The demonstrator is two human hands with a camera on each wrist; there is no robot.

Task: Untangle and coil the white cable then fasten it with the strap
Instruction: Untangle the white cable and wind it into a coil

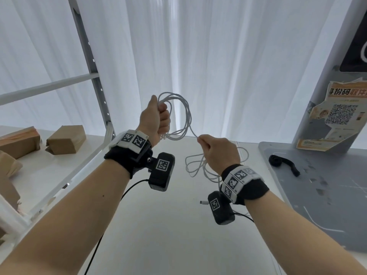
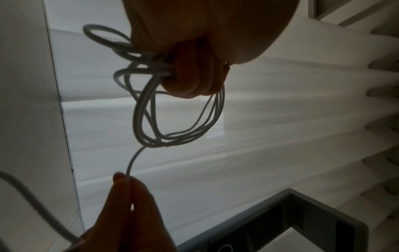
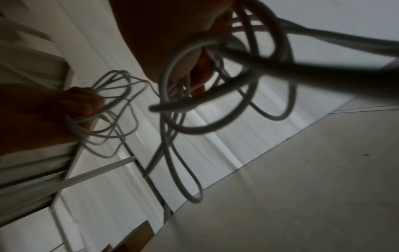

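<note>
My left hand (image 1: 158, 118) is raised above the white table and grips several loops of the thin white cable (image 1: 183, 114); the loops (image 2: 172, 119) hang from the curled fingers. A single strand runs down to my right hand (image 1: 210, 145), which pinches it between thumb and forefinger (image 2: 127, 184). Loose cable (image 1: 200, 165) hangs in loops below and behind the right hand; its white plug (image 1: 203, 202) shows by the right wrist camera. The black strap (image 1: 284, 162) lies curled on the grey mat, to the right of both hands.
A grey mat (image 1: 327, 195) covers the table's right side, with a stand bearing a torn poster (image 1: 335, 116) behind it. A metal shelf frame (image 1: 95, 76) and brown cardboard packages (image 1: 65, 139) stand at left. White curtains hang behind.
</note>
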